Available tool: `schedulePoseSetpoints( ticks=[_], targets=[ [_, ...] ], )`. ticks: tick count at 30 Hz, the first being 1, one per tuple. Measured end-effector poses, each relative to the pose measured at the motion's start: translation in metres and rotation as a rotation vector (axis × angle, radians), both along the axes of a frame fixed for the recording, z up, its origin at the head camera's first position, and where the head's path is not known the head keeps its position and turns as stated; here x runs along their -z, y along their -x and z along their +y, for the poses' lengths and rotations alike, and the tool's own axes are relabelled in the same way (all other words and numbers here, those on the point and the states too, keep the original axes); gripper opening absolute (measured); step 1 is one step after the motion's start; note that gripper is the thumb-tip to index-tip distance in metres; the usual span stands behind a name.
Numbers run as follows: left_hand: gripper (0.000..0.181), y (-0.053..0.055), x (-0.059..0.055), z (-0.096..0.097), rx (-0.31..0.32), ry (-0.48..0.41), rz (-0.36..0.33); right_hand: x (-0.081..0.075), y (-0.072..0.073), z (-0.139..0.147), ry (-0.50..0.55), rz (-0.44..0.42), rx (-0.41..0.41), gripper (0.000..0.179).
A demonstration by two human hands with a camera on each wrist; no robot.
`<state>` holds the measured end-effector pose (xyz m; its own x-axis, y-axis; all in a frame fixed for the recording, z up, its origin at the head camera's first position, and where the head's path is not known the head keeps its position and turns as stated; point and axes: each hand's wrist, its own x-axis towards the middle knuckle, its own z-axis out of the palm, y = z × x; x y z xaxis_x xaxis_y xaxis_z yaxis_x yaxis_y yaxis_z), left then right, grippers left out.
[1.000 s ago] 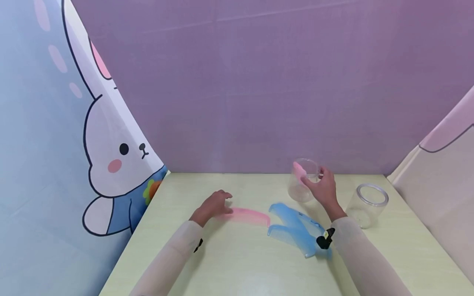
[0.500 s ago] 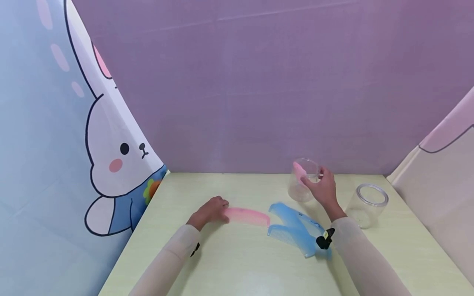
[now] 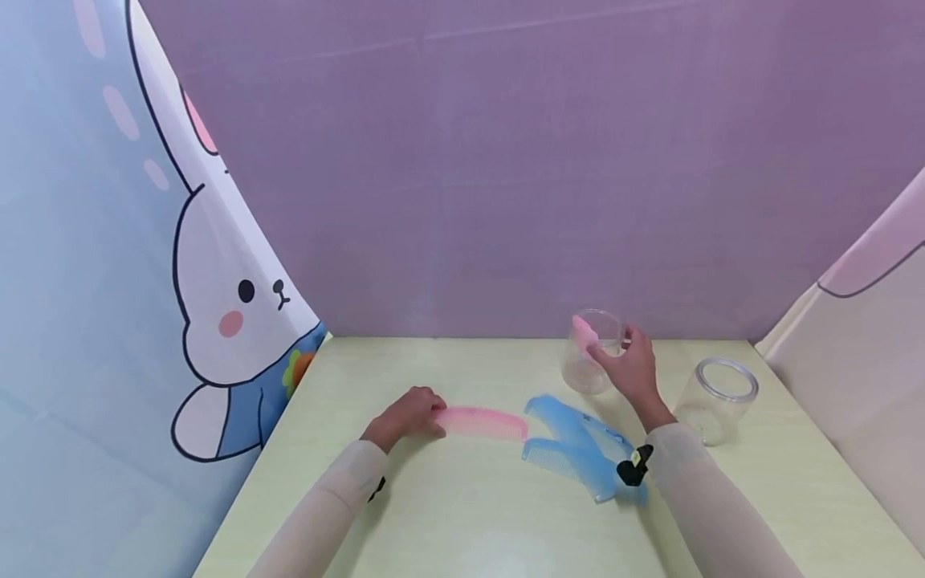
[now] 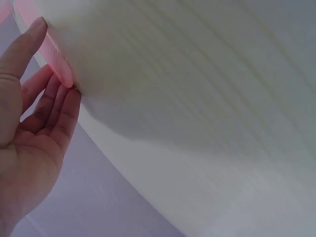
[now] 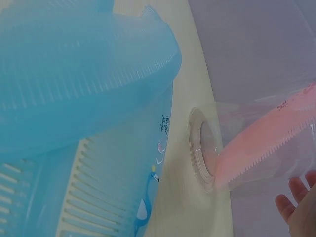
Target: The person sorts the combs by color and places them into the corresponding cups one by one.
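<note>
A pink comb [image 3: 480, 423] lies on the table, teeth toward the person. My left hand [image 3: 406, 417] pinches its left end; in the left wrist view the thumb and fingers lie on either side of the pink comb [image 4: 58, 61]. Toward the back right, my right hand [image 3: 633, 371] holds a clear jar [image 3: 578, 376] around its right side, thumb in front. Another pink comb [image 5: 266, 140] leans inside that upright jar. In the right wrist view, fingertips of the right hand [image 5: 302, 207] show beside the jar wall; the thumb is out of view.
Overlapping blue combs [image 3: 571, 437] lie between the pink comb and the right forearm. A second clear jar [image 3: 715, 409] stands to the right of the right hand. A purple cloth [image 3: 462, 177] hangs behind the pale table [image 3: 477, 514]; printed cloth flanks both sides.
My left hand has shifted slightly left and back toward the person, and its fingers have closed on the pink comb's left end. The right hand and jar stay in place.
</note>
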<state>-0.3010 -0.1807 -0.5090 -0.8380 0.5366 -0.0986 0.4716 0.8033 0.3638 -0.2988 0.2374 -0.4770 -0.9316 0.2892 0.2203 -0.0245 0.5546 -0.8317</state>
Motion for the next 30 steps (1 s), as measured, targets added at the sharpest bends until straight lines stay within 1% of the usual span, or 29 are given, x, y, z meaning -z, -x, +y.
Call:
schedulePoseSetpoints(
  ticks=[4, 8, 14, 21, 30],
  targets=[
    [0.038, 0.002, 0.003, -0.001, 0.012, 0.004, 0.012, -0.001, -0.001, -0.001, 0.003, -0.007, -0.002, 0.092],
    [0.04, 0.002, 0.004, -0.002, 0.004, -0.011, 0.007, -0.001, -0.002, -0.002, 0.002, -0.01, -0.002, 0.092],
    [0.043, -0.001, 0.001, -0.002, -0.019, -0.032, 0.004, -0.001, -0.001, 0.0, -0.013, -0.009, -0.002, 0.092],
    [0.038, 0.0, -0.004, -0.005, -0.039, -0.085, 0.001, -0.003, -0.001, -0.001, -0.013, -0.009, -0.002, 0.092],
    [0.027, 0.003, -0.003, -0.011, 0.001, -0.14, 0.049, 0.0, 0.0, -0.001, -0.014, 0.0, -0.005, 0.093]
  ],
)
